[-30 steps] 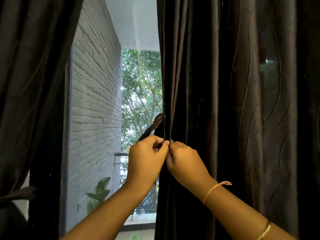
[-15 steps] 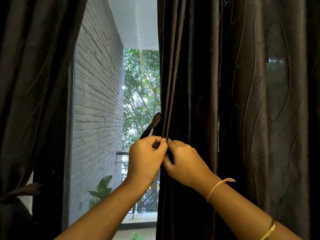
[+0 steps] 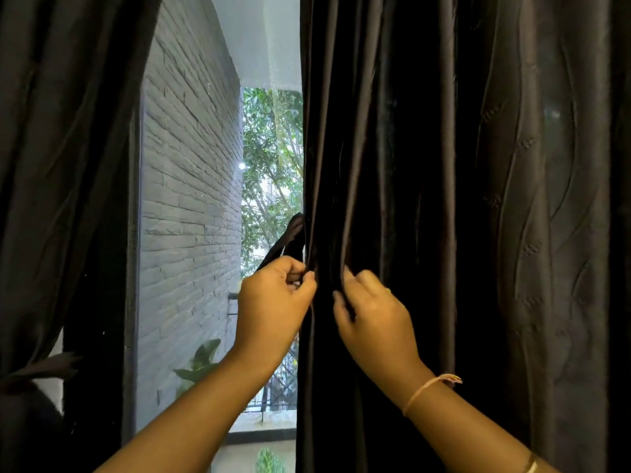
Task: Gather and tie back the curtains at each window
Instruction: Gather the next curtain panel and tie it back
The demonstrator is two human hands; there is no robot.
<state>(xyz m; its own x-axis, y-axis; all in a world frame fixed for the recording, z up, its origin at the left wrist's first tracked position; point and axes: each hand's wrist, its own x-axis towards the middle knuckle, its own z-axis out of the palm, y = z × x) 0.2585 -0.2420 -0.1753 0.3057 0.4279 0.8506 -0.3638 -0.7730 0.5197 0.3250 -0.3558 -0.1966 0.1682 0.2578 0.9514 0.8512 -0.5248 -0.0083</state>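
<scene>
R curtain hangs bunched just right of the window gap, dark & shiny; L hand is at its left edge w/ fingers curled, pinching the dark tie strap that loops up beside that edge; R hand is just beside it, not touching, thumb & fingers pinching a fold of the same curtain; L curtain looks cinched low down; grey brick wall & trees outside; thread band on R wrist

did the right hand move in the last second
Yes. The right hand has shifted right, off the window-side edge of the curtain and apart from the left hand, which pinches the tie-back strap there.
</scene>
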